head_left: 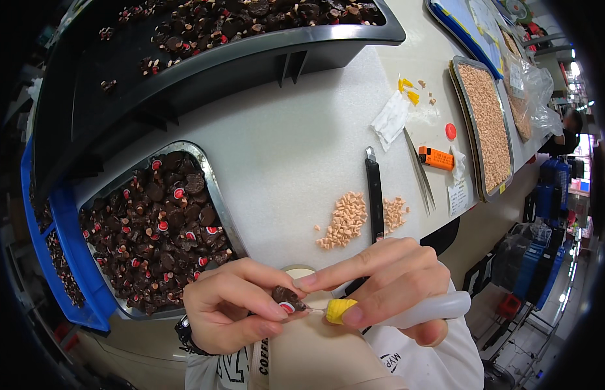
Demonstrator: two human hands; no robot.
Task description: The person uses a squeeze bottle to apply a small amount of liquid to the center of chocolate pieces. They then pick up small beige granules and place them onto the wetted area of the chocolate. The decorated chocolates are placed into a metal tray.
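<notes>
Brown piece (pixel 283 296) sits pinched in left hand (pixel 234 305) above apron (pixel 322 357); right hand (pixel 393 286) curls round white bottle (pixel 439 307), yellow tip (pixel 338 311) aimed at piece. From where I stand, hard squeeze could flood it; slip could jab fingers.

On the table (pixel 406 62), an orange lighter (pixel 436 158) is laid near the edge, with a crumpled tissue (pixel 458 164) just beside it. A red disc (pixel 450 131) is set near both, and a paper slip (pixel 457 198) (partly curled, it seems) is left at the edge. Yellow scraps (pixel 413 97) are scattered near a white wipe (pixel 389 120). Farther off, a blue tray (pixel 476 40) and a plastic bag (pixel 541 94) are seen.
</notes>
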